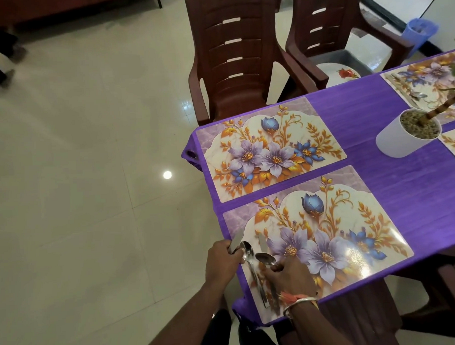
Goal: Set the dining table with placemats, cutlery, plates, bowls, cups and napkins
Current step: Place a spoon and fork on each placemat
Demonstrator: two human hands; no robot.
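Lower middle of the frame: your left hand is gripping a flat steel piece of cutlery at the left edge of the near floral placemat. Your right hand is pinching a shiny steel spoon over it. A second spoon is lying on that mat between them, all on the purple-covered bench.

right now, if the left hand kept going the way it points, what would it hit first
Probably nothing upright: the left hand, gripping a knife, points across the near placemat; the second knife lies close to that line, though depth is unclear.
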